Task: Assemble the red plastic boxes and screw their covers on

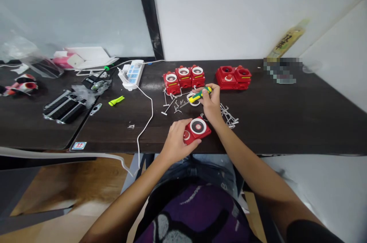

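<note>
My left hand [177, 141] grips a red box-shaped device [203, 134] with a white ring around a dark round face, near the table's front edge. In my right hand [211, 101] is a screwdriver [200, 94] with a green and yellow handle, its shaft pointing left over the table. Under the screwdriver lies a white ring [194, 102], partly covered by it. Small screws [177, 107] are scattered just left of the screwdriver tip. Several white metal brackets [228, 116] lie beside my right wrist. Behind my hands stand several red devices with white rings [183, 77].
Two red devices without white rings [233, 78] sit at the back right. A white cable [152, 106] runs from a power strip [134, 74] over the front edge. Leftward lie black rollers in a metal frame [66, 107] and a bright yellow-green strip [116, 100].
</note>
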{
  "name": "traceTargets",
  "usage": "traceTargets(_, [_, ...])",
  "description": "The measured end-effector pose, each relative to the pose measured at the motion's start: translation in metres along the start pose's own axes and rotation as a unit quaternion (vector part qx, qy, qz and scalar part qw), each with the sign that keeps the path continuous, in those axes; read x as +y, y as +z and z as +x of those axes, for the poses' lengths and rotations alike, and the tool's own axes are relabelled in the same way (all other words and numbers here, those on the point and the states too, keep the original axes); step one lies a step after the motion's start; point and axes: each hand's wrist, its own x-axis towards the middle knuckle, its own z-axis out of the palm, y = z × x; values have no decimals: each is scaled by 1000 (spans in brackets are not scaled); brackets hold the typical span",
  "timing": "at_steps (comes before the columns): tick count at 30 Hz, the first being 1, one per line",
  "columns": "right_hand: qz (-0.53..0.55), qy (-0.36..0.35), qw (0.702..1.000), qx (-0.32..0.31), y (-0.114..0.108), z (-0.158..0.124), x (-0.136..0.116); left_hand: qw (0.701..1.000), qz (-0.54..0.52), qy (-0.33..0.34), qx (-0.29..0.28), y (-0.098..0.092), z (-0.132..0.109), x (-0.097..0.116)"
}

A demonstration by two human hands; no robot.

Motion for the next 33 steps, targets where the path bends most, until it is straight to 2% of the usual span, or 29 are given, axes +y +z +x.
traceTargets(3, [23,-40,999,21,1,0,-5,1000,-7,0,-1,-1,0,0])
traceTargets(7, [3,-140,988,72,-3,2,-12,1000,-8,0,5,1,-1,-1])
traceTargets(11, [-29,-183,982,46,-5,1,-11,1000,-6,2,6,2,-2,-2])
traceTargets(20, [-132,-199,971,-5,-6,1,4,1000,-5,-3,2,2,-1,-3])
traceTargets(27, [-88,-176,980,-14,-2,1,7,1000,-8,-4,1,2,-1,-2])
traceTargets(33, [-31,-158,987,17,2,1,-2,1000,-12,-1,5,2,-2,-2])
